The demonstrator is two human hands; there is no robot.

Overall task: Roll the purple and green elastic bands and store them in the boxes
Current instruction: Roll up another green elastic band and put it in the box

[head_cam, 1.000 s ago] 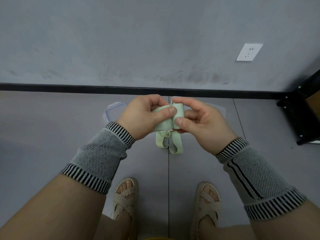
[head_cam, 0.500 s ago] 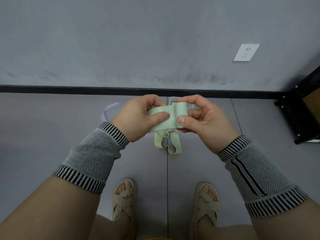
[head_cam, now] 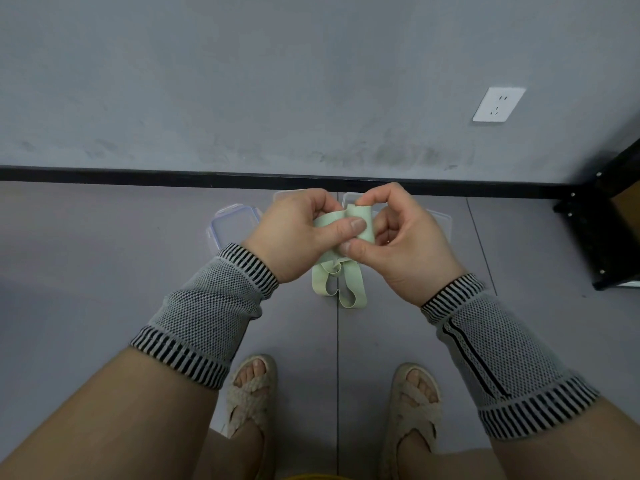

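Since half a second ago the right hand (head_cam: 398,237) is curling the top edge of the pale green flat elastic band (head_cam: 360,225) over, starting the roll. Left hand (head_cam: 298,233) is pinching it too, loops dangling above the floor. Clear plastic boxes (head_cam: 235,223) are waiting beyond; next it probably needs tight, even winding.

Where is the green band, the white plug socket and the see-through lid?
green band (head_cam: 360,220), head view, on the flat part held between both hands.
plug socket (head_cam: 498,104), head view, its white face.
see-through lid (head_cam: 232,223), head view, its clear middle.
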